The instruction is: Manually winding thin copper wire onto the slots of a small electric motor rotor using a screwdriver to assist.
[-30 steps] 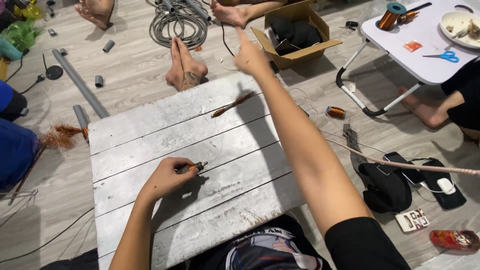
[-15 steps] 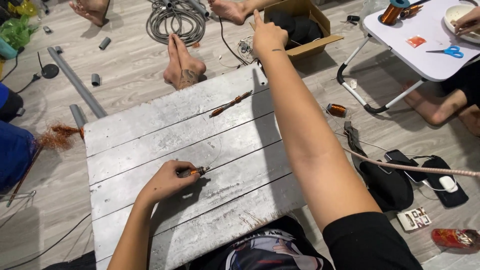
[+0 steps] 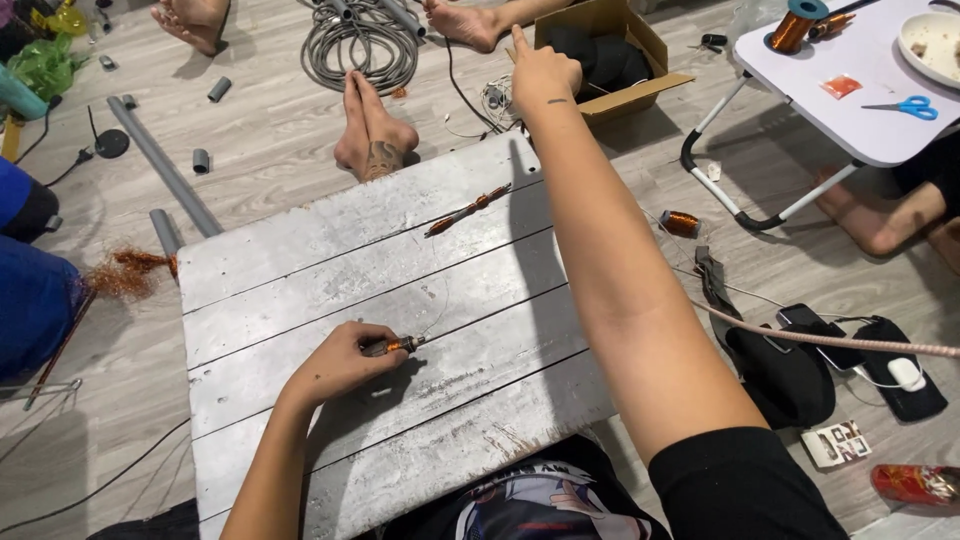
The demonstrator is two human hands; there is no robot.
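Observation:
I sit at a low table of white painted planks [image 3: 300, 270]. My left hand [image 3: 340, 365] rests on it and pinches a short rod wound with copper wire [image 3: 392, 346]. A hair-thin copper wire [image 3: 440, 312] leaves the rod toward the far side. My right hand [image 3: 542, 75] is stretched far out past the table's back edge, closed in a fist with the index finger raised, drawing that barely visible wire. A second, longer copper-wound rod [image 3: 468, 210] lies loose near the back of the table.
A cardboard box [image 3: 640, 45] stands just behind my right hand. Another person's bare feet [image 3: 375, 135] touch the table's far edge. A white folding table [image 3: 840, 110] with scissors [image 3: 900, 106] and a copper spool [image 3: 798, 25] is at right. Grey pipes [image 3: 165, 170] lie at left.
My right hand has moved farther away, from over the table's back edge up to the cardboard box. My left hand has stayed on the rod.

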